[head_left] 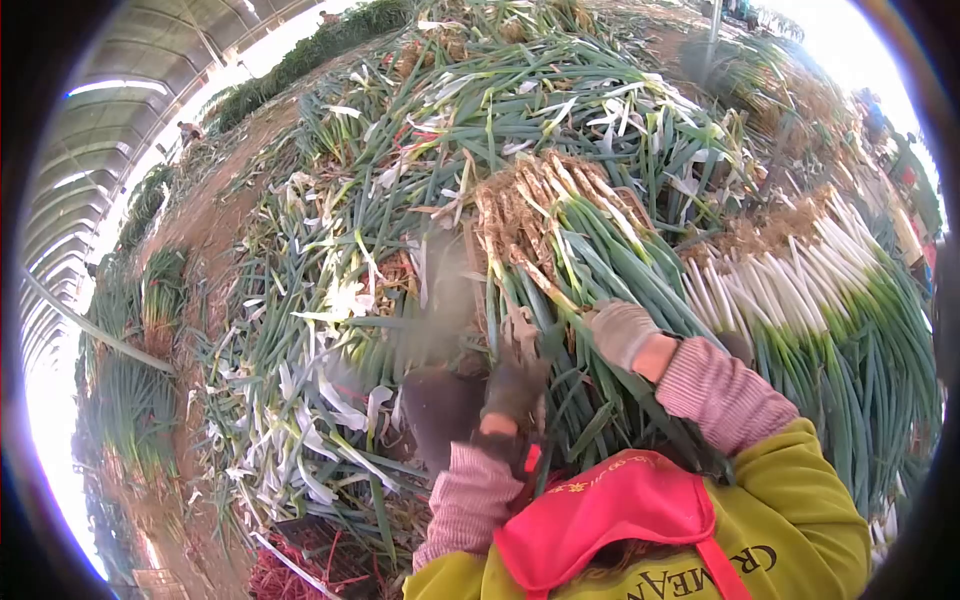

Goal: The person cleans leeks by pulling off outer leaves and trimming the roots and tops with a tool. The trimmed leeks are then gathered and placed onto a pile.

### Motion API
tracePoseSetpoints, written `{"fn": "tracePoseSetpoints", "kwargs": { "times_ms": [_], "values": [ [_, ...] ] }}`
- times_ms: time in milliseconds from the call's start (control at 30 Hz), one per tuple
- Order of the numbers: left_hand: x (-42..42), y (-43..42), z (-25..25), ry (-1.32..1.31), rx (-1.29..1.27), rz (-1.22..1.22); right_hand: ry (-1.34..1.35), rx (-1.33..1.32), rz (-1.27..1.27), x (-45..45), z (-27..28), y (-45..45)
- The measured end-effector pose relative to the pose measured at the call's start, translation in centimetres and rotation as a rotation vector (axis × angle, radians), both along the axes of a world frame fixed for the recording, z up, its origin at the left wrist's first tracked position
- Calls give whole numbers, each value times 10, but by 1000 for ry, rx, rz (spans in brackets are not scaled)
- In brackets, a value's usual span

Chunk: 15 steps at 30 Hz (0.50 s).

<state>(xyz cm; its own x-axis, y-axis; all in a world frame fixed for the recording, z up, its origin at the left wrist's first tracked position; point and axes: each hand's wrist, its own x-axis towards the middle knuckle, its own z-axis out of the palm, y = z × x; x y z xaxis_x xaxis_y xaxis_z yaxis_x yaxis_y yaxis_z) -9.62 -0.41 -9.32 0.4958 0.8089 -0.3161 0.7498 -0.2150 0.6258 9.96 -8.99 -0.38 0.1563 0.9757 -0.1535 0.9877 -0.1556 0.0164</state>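
A bundle of unpeeled green onions point(590, 240) lies before me, brown roots pointing away and green leaves toward my body. My right hand point(622, 333), in a pale glove, has its fingers wrapped round an onion stalk on top of the bundle. At the bundle's left side is my left hand point(517, 385), in a dark glove; its fingers are blurred and blend with the leaves. Right of the bundle lies a row of peeled onions point(790, 290) with white stems.
Loose leaves and white peelings point(310, 400) cover the ground at left and ahead. Red ties point(300, 570) lie at the lower left. More bundles point(130, 390) stand at far left, by a dirt path point(215, 230). A metal pole point(713, 45) stands at the back right.
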Motion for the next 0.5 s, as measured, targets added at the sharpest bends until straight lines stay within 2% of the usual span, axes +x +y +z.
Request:
{"fn": "tracePoseSetpoints", "kwargs": {
  "times_ms": [33, 100, 200, 333, 433, 500],
  "values": [
    [-5, -14, 44, 76, -44, 28, 40, -54, -45, 1, -15, 12],
    [-20, -41, 88, 152, -141, -40, 105, -122, -108, 2, -26, 22],
    [-53, -65, 77, 51, -219, -376, 183, -134, -172, 9, -39, 23],
    [-58, -76, 99, 38, -135, -421, 466, -59, -227, 31, -42, 20],
    [-55, -78, 109, -4, -152, -410, 823, -40, -468, 41, -45, 15],
    [-50, -73, 119, -18, -176, -360, 812, 97, -491, 41, -62, 11]
  ]
}}
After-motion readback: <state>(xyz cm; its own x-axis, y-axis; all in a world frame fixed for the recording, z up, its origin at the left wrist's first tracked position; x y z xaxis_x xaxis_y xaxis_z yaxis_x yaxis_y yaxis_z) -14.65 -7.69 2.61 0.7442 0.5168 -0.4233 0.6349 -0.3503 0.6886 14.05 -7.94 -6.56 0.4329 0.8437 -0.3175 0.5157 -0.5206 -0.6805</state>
